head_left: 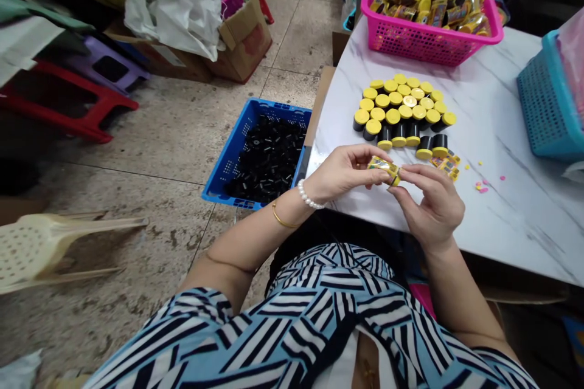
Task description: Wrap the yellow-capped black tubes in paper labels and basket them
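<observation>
Near the front edge of the table I hold a small container with a shiny yellow printed wrapper (382, 165) between my two hands. My left hand (347, 173), with a pearl bracelet at the wrist, is closed around its body. The fingertips of my right hand (431, 203) pinch its right end. Just beyond my hands stand rows of small black tubs with yellow lids (392, 115), several of them upside down on their lids. Flat yellow printed labels (447, 165) lie beside them, partly hidden behind my right hand.
A pink basket (429, 48) of wrapped containers sits at the back of the marble-patterned table (515, 219). Pink and yellow bits (482, 185) lie on the right. A blue basket (547, 109) stands at the right edge. Left of the table, a blue crate (219, 170) holds black tubs.
</observation>
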The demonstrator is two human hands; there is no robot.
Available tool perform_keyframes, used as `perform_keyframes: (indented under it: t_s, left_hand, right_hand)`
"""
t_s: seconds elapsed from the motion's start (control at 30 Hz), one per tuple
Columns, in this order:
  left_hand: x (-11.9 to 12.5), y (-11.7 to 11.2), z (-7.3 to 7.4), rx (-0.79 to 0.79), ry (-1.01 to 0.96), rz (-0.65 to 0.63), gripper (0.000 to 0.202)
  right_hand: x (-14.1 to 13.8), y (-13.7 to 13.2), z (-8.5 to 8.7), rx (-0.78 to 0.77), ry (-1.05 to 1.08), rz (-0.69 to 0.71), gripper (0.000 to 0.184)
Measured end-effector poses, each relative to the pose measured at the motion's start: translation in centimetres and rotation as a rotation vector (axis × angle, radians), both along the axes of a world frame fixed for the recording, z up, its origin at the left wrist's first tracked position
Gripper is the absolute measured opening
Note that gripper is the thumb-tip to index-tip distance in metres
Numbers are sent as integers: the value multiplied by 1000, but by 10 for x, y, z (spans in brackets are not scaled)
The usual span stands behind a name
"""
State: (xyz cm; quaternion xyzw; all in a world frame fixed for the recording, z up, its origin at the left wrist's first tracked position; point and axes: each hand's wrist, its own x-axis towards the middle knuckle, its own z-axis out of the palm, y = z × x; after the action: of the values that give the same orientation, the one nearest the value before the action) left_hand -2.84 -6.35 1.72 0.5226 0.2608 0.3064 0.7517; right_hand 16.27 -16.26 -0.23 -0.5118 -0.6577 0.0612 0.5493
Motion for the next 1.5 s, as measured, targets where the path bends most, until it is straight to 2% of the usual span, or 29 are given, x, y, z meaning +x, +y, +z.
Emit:
perform_keyframes:
  t_s: [0.1,0.2,0.27,0.4,0.47,0.6,0.67,0.73,0.8,0.87,0.97,1.1,1.27,1.4,1.5]
  left_hand:
    - [2,0,3,93,28,35,35]
    - [1,2,5,113,46,24,36]
    - [-1,4,5,70,55,13,42]
    - [-3,7,1,33,25,-17,39]
    - [-2,7,-1,65,28,-12,34]
    - [1,6,-11,83,37,-3,31]
    - [4,9,-15,31,12,-11,34]
    - [9,13,-15,-46,-17,-51,37]
    - [14,18,-10,-94,-38,-128,40]
    - [20,22,-2,-125,-71,-194,42]
    - [27,24,5,-230,-198,-260,42]
    - [33,23,-4,-302,-269,-283,37]
    - [33,22,-15,-304,-238,-298,43]
    - [28,22,-10,-307,-295,-386,46]
    - [27,21,-8,-309,-247,-406,49]
  right_hand:
    - [-9,3,-2,-208,302,33,32]
    - [-15,5,-5,-360,475,88,30]
    - [-13,5,-7,-300,440,66,33]
    - [-5,5,-11,-121,171,-48,38]
    - [-5,6,-13,-172,235,-41,36]
    - [-11,8,-14,-398,567,63,32]
    - [-9,9,-13,-412,593,97,33]
    - [-3,9,-9,-406,582,160,43]
    - [7,12,-2,-442,579,256,51]
    - [15,15,6,-472,584,322,45]
    - [18,21,16,-380,621,306,25]
    - [9,23,14,-233,671,275,17]
    - [7,24,8,-177,363,134,20]
    - [11,25,3,-44,272,100,12]
    - [10,24,3,-18,236,86,12]
